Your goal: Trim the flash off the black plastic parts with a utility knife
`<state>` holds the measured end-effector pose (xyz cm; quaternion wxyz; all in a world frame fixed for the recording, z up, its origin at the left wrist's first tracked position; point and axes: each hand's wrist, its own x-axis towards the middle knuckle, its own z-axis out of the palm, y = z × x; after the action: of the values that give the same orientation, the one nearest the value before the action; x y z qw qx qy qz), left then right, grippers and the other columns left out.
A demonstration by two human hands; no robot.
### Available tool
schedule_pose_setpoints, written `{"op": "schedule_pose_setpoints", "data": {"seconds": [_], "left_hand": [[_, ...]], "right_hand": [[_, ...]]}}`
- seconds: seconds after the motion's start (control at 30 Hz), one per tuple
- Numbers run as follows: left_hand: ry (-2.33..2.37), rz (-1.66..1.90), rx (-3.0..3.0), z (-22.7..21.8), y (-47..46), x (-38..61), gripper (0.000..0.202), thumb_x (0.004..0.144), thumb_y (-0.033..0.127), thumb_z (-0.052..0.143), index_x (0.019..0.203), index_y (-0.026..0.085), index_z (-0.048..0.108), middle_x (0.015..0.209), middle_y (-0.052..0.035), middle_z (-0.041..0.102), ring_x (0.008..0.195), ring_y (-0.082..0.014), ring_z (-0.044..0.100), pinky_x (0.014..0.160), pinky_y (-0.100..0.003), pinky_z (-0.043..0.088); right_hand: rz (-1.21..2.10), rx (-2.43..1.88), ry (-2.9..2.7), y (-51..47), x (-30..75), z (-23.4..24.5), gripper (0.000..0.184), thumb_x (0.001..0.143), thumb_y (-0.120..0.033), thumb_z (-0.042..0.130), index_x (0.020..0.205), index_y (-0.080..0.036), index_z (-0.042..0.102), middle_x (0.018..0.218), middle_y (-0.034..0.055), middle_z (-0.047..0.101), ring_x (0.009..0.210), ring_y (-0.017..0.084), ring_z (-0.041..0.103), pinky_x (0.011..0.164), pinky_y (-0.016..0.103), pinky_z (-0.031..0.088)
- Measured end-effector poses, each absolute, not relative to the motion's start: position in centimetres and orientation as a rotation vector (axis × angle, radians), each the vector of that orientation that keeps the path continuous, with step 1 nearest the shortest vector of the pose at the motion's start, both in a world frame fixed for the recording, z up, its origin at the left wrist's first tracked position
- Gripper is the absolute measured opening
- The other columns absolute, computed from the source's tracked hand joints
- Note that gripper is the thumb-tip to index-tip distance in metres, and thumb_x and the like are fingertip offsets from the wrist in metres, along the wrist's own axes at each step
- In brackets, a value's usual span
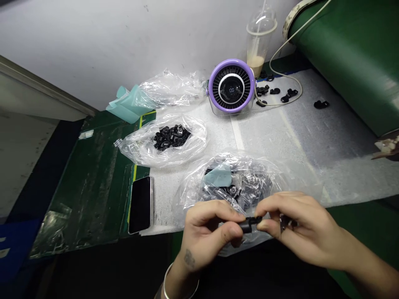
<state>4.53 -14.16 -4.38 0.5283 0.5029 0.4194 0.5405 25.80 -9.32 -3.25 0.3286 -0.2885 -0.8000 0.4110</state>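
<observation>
My left hand (212, 232) pinches one end of a small black plastic part (247, 226) between thumb and fingertips. The thumb and index finger of my right hand (299, 228) close on its other end; whether it is one piece or two joined cannot be made out. Another dark piece (284, 222) shows under the curled fingers of my right hand, partly hidden. Just beyond both hands lies an open clear plastic bag (264, 166) with dark parts and a pale blue piece (219, 175) in it.
A second clear bag (134, 145) holds many small black parts (171, 138). A phone (140, 205) lies at the left. Farther back stand a purple fan (231, 86) and a drink cup (258, 45). Loose black parts (289, 95) and a cable (301, 85) lie at right, near a green cylinder (352, 54).
</observation>
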Motion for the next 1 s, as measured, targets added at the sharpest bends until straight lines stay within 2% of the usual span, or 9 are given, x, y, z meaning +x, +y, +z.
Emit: {"op": "schedule_pose_setpoints", "data": {"seconds": [0.17, 0.23, 0.33, 0.4, 0.47, 0.57, 0.7, 0.9, 1.0], "left_hand": [[1.330, 1.812, 1.351, -4.4, -11.0, 0.4, 0.010, 0.096, 0.030, 0.077, 0.098, 0.021, 0.082, 0.067, 0.0012, 0.072, 0.052, -0.0118, 0.068, 0.049, -0.023, 0.057], [1.620, 1.998, 1.426, -5.1, -8.4, -2.6, 0.014, 0.098, 0.031, 0.074, 0.105, 0.021, 0.080, 0.075, 0.0016, 0.072, 0.062, -0.0137, 0.072, 0.059, -0.028, 0.062], [2.012, 1.720, 1.592, -6.3, -5.7, -5.9, 0.039, 0.104, 0.035, 0.061, 0.139, 0.017, 0.064, 0.103, -0.0064, 0.076, 0.084, -0.0195, 0.076, 0.061, -0.028, 0.060], [2.087, 1.679, 1.671, -6.6, -6.0, -5.8, 0.034, 0.096, 0.025, 0.072, 0.129, 0.015, 0.070, 0.114, -0.0097, 0.075, 0.099, -0.0213, 0.073, 0.072, -0.029, 0.059], [1.997, 1.607, 1.867, -6.3, -7.6, -3.7, 0.011, 0.094, 0.019, 0.073, 0.103, 0.018, 0.078, 0.100, -0.0051, 0.077, 0.093, -0.0181, 0.073, 0.079, -0.029, 0.059], [1.454, 1.223, 2.281, -5.6, -10.6, 0.8, 0.013, 0.097, 0.013, 0.069, 0.108, 0.017, 0.073, 0.091, -0.0039, 0.076, 0.082, -0.0166, 0.073, 0.072, -0.027, 0.060], [1.320, 0.850, 2.264, -6.0, -12.1, 4.3, 0.015, 0.104, 0.017, 0.056, 0.106, 0.016, 0.070, 0.089, -0.0080, 0.073, 0.079, -0.0194, 0.070, 0.068, -0.030, 0.060], [1.220, 0.974, 2.262, -7.3, -11.7, 3.9, 0.015, 0.100, 0.010, 0.058, 0.108, 0.018, 0.068, 0.091, -0.0077, 0.073, 0.079, -0.0187, 0.072, 0.068, -0.027, 0.060], [1.163, 1.050, 2.253, -7.2, -11.9, 3.7, 0.020, 0.097, 0.007, 0.062, 0.112, 0.019, 0.069, 0.094, -0.0076, 0.074, 0.081, -0.0179, 0.074, 0.072, -0.024, 0.060]], "right_hand": [[1.187, -0.955, -1.874, -9.3, 26.6, -3.6, 0.018, 0.098, -0.027, 0.072, 0.112, -0.031, 0.061, 0.065, -0.0109, 0.040, 0.046, 0.007, 0.040, 0.042, 0.016, 0.039], [1.124, -1.011, -1.836, -9.3, 26.9, -3.5, 0.012, 0.098, -0.025, 0.071, 0.096, -0.029, 0.060, 0.063, -0.0103, 0.043, 0.046, 0.007, 0.042, 0.043, 0.016, 0.040], [1.061, -1.038, -1.847, -9.2, 27.4, -3.2, 0.020, 0.097, -0.024, 0.069, 0.083, -0.027, 0.057, 0.064, -0.0079, 0.052, 0.049, 0.008, 0.050, 0.044, 0.017, 0.042], [1.031, -1.045, -1.879, -9.1, 27.7, -3.2, 0.019, 0.097, -0.023, 0.068, 0.082, -0.026, 0.058, 0.064, -0.0071, 0.055, 0.050, 0.009, 0.053, 0.044, 0.018, 0.043], [0.994, -1.054, -1.909, -8.9, 27.9, -3.4, 0.019, 0.097, -0.021, 0.067, 0.081, -0.026, 0.059, 0.062, -0.0065, 0.056, 0.049, 0.010, 0.053, 0.043, 0.019, 0.043], [0.941, -1.070, -1.952, -8.9, 28.2, -3.8, 0.021, 0.099, -0.023, 0.066, 0.079, -0.026, 0.060, 0.062, -0.0049, 0.060, 0.048, 0.012, 0.055, 0.042, 0.022, 0.043], [0.819, -1.131, -2.055, -8.7, 29.6, -3.2, 0.020, 0.100, -0.028, 0.066, 0.081, -0.026, 0.061, 0.062, -0.0046, 0.060, 0.046, 0.011, 0.054, 0.041, 0.022, 0.042], [0.153, -1.660, -1.992, -2.1, 37.8, 1.8, 0.030, 0.087, -0.053, 0.079, 0.079, -0.025, 0.074, 0.054, 0.0019, 0.061, 0.042, 0.013, 0.049, 0.040, 0.029, 0.033], [-0.034, -1.998, -1.848, 4.2, 42.4, 4.6, 0.033, 0.094, -0.048, 0.073, 0.080, -0.018, 0.072, 0.068, 0.0060, 0.062, 0.065, 0.021, 0.061, 0.059, 0.037, 0.048]]}}
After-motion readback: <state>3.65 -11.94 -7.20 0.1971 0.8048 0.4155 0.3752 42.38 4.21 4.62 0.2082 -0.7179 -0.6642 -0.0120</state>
